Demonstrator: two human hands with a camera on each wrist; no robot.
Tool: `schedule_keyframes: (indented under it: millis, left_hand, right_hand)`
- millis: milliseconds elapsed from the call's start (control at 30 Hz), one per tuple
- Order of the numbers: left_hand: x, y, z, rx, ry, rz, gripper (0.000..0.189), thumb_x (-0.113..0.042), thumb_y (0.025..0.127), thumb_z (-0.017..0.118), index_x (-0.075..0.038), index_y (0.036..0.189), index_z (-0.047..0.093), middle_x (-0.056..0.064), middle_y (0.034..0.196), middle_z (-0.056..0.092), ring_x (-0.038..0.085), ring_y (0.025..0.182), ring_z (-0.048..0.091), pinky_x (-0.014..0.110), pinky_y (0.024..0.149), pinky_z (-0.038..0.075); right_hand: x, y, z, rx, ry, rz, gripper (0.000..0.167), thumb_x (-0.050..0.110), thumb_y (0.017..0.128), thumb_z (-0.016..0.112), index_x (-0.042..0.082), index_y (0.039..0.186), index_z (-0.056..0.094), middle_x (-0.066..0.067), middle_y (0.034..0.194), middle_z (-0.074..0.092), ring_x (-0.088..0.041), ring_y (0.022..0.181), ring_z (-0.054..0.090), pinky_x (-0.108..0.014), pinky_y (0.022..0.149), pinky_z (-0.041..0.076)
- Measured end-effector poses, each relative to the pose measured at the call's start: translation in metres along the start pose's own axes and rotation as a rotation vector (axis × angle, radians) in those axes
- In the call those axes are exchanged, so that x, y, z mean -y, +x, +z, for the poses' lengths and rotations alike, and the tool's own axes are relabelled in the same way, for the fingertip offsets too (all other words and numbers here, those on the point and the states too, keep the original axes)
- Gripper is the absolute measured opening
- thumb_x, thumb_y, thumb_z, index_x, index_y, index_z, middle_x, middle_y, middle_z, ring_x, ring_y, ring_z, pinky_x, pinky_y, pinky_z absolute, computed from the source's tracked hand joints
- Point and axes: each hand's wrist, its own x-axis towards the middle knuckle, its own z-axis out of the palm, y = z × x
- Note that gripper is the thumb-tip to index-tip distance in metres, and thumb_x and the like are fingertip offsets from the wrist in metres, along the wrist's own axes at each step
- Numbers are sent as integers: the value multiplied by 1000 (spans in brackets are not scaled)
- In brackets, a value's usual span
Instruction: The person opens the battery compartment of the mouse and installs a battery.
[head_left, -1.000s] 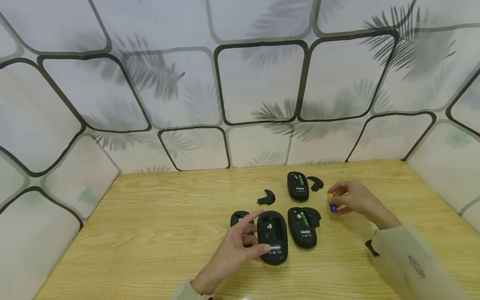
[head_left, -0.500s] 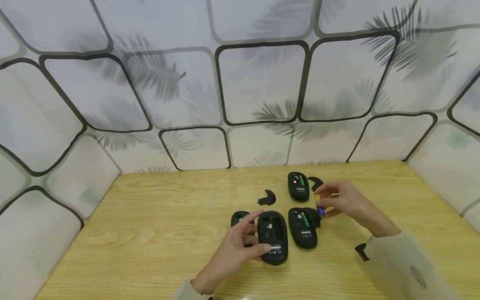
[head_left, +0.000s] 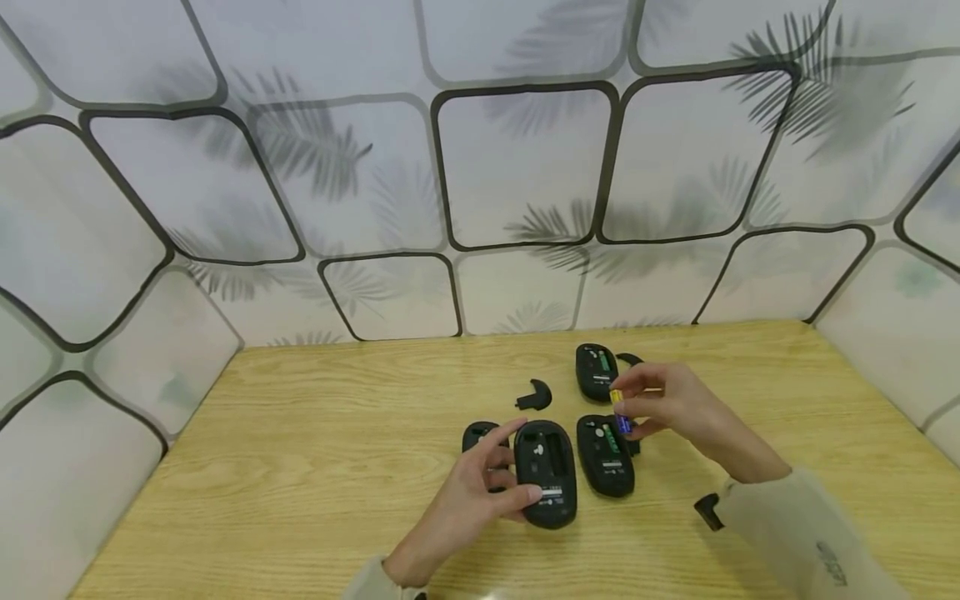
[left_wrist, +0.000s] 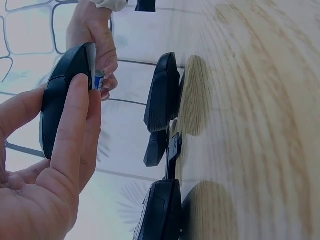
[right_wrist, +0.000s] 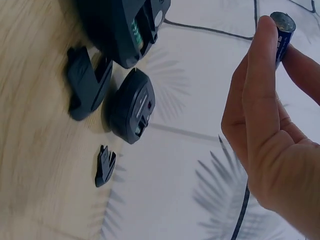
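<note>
My left hand (head_left: 468,496) grips a black computer mouse (head_left: 556,500) by its sides, above the table. Its underside faces up and its battery slot is uncovered; I see no battery in it. To the right, my right hand (head_left: 678,417) pinches a yellow-and-blue battery (head_left: 622,414) between thumb and fingers. The battery's blue end (right_wrist: 284,37) shows in the right wrist view. It hovers just above a second mouse (head_left: 603,471) that lies underside up, a green battery in its slot. In the left wrist view the gripped mouse (left_wrist: 59,100) is clear of the tabletop.
Another upturned mouse (head_left: 596,379) with a green battery lies farther back. A further mouse (head_left: 477,432) is partly hidden by my left hand. Loose black battery covers (head_left: 537,396) lie about, one (right_wrist: 87,87) beside the second mouse. A patterned backdrop (head_left: 517,292) rises behind the wooden table (head_left: 300,450).
My right hand has moved left with the battery, toward the mouse in my left hand. The left hand stays almost still. A red light on the back mouse showed half a second ago and is now unseen.
</note>
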Motion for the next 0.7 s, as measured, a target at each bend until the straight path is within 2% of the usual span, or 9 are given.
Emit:
schedule_keyframes:
  millis: [267,700]
  left_hand:
    - [0,-1,0,8,-13,2,79,7,89,71,-9,157,36,14,116,64,21,88,69,41,70,64]
    - [-1,-2,0,13,-31,-3,78,5,90,71,-6,158,34,14,116,64,21,89,70,41,70,64]
  right_hand:
    - [3,0,11,-16,60,-21,38,-4,95,66,-22,124,51,-23,115,58,-17,88,68,-40,70,64]
    - [13,0,28,-8,102,-27,38,0,94,68,-19,123,54,-15,102,57,-16,83,69,-40,69,64]
